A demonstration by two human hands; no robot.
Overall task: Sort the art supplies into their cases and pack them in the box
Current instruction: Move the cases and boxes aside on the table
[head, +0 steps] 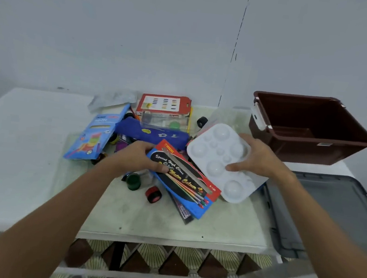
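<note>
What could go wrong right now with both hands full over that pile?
The water colour box, which the left hand grips, overhangs loose paint pots; sliding it could roll them off the table. The right hand holds the white palette tilted by one edge, so it could slip.

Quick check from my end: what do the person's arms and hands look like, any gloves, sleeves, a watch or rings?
Both forearms are bare as far as the frame's lower edge, with no sleeve showing. The left hand and right hand wear no gloves. No watch, bracelet or band shows at either wrist, and no ring on the fingers that can be seen. No markings or bandages are apparent.
</note>
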